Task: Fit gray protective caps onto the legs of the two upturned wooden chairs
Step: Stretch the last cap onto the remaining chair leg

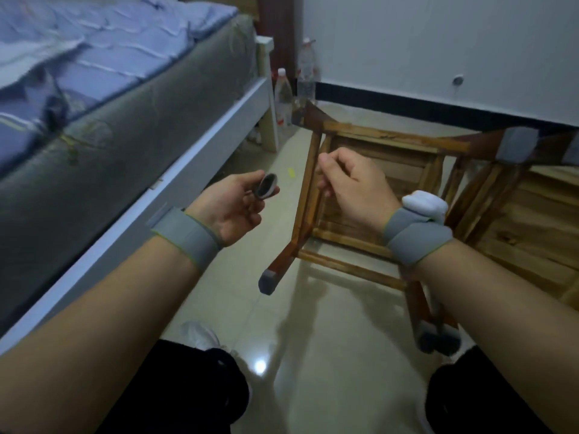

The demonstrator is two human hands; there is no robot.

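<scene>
Left hand [232, 205], centre-left of frame, pinches loose gray cap [267, 187] between curled fingers. Right hand [351, 183] fingers curl round leg [299, 223] of upturned chair [391, 164] at centre. Fitted cap [269, 281] sits on that leg's end. Second chair [526, 239] at right edge.

On the left, a bed [163, 126] with a gray mattress [131, 142], blue blanket [94, 42] and white frame [200, 151]. Below, a shiny pale floor [329, 333] with one bright light spot [260, 367]. Behind, a white wall [438, 42] with a dark bottom strip [407, 105], two clear bottles [283, 95] near it.
</scene>
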